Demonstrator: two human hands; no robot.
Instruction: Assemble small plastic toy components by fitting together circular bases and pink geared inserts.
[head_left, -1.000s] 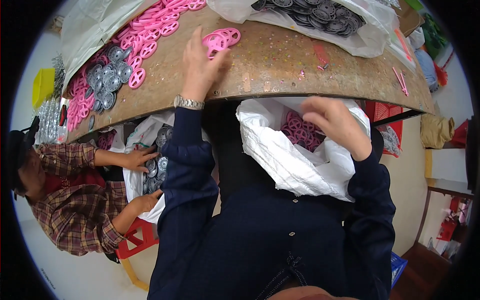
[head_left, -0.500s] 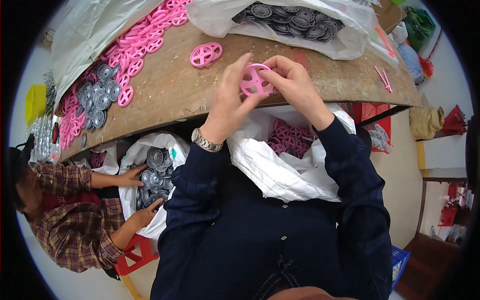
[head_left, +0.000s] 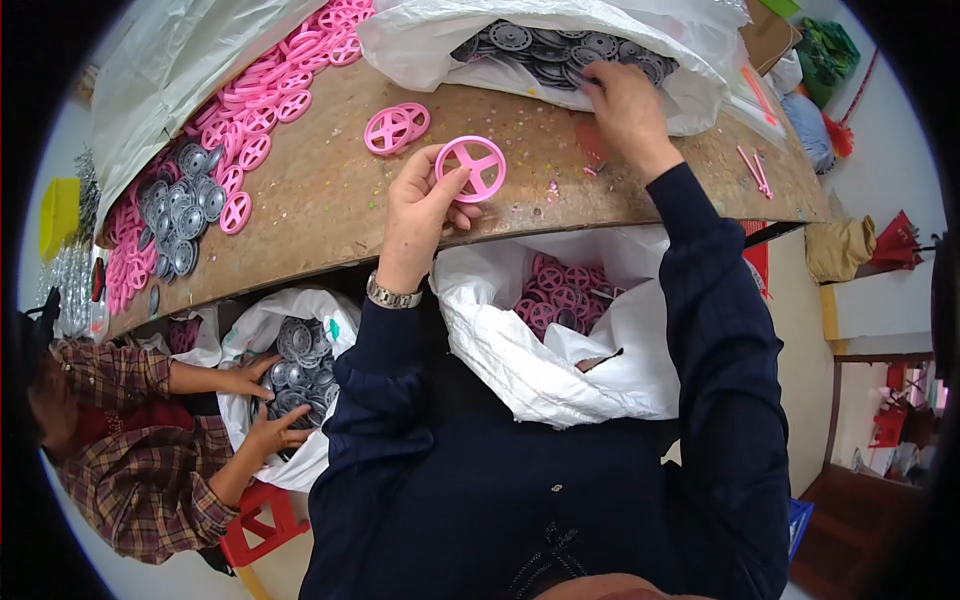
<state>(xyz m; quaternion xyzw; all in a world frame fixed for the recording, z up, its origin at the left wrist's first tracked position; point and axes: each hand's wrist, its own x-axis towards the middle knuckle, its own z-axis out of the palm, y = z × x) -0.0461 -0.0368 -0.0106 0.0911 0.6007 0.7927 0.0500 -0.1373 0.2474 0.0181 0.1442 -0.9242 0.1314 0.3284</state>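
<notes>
My left hand (head_left: 415, 205) pinches a pink plastic wheel (head_left: 471, 195) by its lower left part, thumb across its face, just over the table's front edge. My right hand (head_left: 630, 110) is at the mouth of a white bag, its fingers closed on the grey plastic discs (head_left: 600, 45) there; the fingertips are partly hidden. Two pink wheels (head_left: 388, 130) overlap on the table beyond my left hand. Below the table edge, in front of me, a white sack (head_left: 480, 345) holds several pink wheels (head_left: 565, 295).
On the left of the table (head_left: 320, 190) lie a heap of pink wheels (head_left: 270, 95) and a pile of grey discs (head_left: 180, 205). A co-worker (head_left: 140, 450) has both hands in a sack of grey discs (head_left: 300, 370). Thin pink sticks (head_left: 755, 172) lie at the right.
My right hand has let go of the pink wheel and moved up and right to the bag of grey discs. My left hand has shifted left and keeps the wheel.
</notes>
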